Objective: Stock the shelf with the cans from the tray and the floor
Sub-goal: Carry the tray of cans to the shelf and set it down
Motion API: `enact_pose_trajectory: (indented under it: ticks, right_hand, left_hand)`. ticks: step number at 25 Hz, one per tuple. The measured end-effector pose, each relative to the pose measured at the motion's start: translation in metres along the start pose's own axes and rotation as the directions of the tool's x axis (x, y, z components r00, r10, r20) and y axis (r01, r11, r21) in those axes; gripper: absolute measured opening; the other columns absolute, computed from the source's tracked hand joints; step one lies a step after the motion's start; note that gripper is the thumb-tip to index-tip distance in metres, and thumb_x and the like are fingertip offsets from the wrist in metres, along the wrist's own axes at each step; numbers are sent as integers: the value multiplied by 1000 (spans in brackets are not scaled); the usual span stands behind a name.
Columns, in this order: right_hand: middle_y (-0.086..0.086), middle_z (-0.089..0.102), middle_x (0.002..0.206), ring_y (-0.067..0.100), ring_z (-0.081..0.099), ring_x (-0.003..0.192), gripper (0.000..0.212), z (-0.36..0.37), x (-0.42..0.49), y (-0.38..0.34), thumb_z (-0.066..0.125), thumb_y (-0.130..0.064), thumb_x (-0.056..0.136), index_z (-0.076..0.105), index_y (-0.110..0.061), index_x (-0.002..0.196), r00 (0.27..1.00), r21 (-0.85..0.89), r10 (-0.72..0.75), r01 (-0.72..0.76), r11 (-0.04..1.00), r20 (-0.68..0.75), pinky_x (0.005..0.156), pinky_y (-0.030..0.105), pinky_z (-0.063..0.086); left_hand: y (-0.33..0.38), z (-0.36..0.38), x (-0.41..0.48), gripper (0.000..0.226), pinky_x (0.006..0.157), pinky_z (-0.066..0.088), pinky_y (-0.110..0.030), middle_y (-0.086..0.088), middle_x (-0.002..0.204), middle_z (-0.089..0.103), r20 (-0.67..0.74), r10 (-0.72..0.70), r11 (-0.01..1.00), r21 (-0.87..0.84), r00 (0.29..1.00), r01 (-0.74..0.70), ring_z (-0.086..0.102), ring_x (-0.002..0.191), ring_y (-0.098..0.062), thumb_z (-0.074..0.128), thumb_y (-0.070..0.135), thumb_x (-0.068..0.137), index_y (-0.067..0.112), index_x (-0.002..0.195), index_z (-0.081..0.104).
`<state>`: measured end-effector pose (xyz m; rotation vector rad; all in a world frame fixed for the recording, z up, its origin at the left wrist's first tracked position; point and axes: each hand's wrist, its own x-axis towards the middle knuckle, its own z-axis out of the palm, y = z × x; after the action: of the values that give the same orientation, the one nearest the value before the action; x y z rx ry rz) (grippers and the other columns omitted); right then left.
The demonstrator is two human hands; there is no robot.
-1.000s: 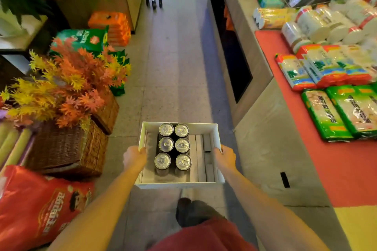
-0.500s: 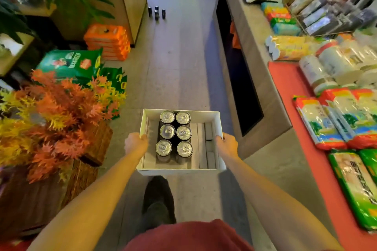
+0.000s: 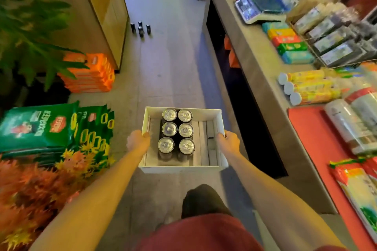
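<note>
I carry a white cardboard tray (image 3: 204, 112) in front of me over the aisle floor. Several dark cans with silver tops (image 3: 176, 130) stand in two rows in its left half. My left hand (image 3: 138, 142) grips the tray's left wall, and my right hand (image 3: 228, 142) grips its right wall. Far ahead, several more dark cans (image 3: 140, 27) stand on the floor beside a wooden cabinet (image 3: 102, 16).
A grey counter (image 3: 255, 63) with packaged goods and a scale (image 3: 259, 8) runs along the right, with a dark opening beneath. On the left lie orange packs (image 3: 89, 73), green snack bags (image 3: 40, 126), artificial orange flowers (image 3: 30, 189) and a green plant (image 3: 24, 32). The tiled aisle runs straight ahead.
I have walked forward along the aisle with the tray held the same way. The wicker baskets and red bag have dropped out of view, and the floor cans are nearer.
</note>
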<state>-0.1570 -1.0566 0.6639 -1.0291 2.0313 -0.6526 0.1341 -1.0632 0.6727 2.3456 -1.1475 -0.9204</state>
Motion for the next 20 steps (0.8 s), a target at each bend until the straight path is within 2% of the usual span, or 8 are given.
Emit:
enact_pose_trajectory:
  ticks: [4,7,13,16,20]
  right_hand:
    - [2,49,65,16,43,58,33,14,111,-74,50,-13,96,50,-13,63,999,-16,-32,32,999,32,51,29,34]
    - [-1,40,60,15,35,55,40,17,200,-137,48,-12,97,39,-18,58,997,-32,-64,65,997,47,48,28,29]
    - [-2,44,63,14,43,59,39,9,359,-266,49,-13,99,42,-20,60,989,-43,-114,118,992,96,47,23,31]
    - [-2,44,63,11,40,55,39,10,422,-323,49,-12,98,42,-19,60,987,-55,-127,133,990,93,46,23,31]
    - [-3,38,60,10,34,51,43,24,509,-389,48,-8,97,36,-21,57,989,-77,-128,134,988,78,43,22,25]
  left_hand:
    - [73,10,108,30,71,49,-40,-23,105,65,-15,-21,1000,-13,1000,21,61,93,-35,49,21,101,-5,107,63]
    - [136,17,186,30,72,48,-40,-25,105,66,-42,-25,999,-29,999,24,59,89,-33,48,20,101,-6,107,63]
    - [263,14,321,36,89,51,-48,-28,119,63,-71,-89,990,-115,993,81,61,109,-42,48,22,101,-6,121,59]
    - [318,12,383,37,95,47,-48,-29,126,58,-45,-75,985,-159,996,67,57,116,-44,46,16,101,-10,126,54]
    - [380,14,482,39,99,49,-49,-27,129,59,-55,-56,982,-185,997,45,57,117,-43,47,18,100,-6,129,55]
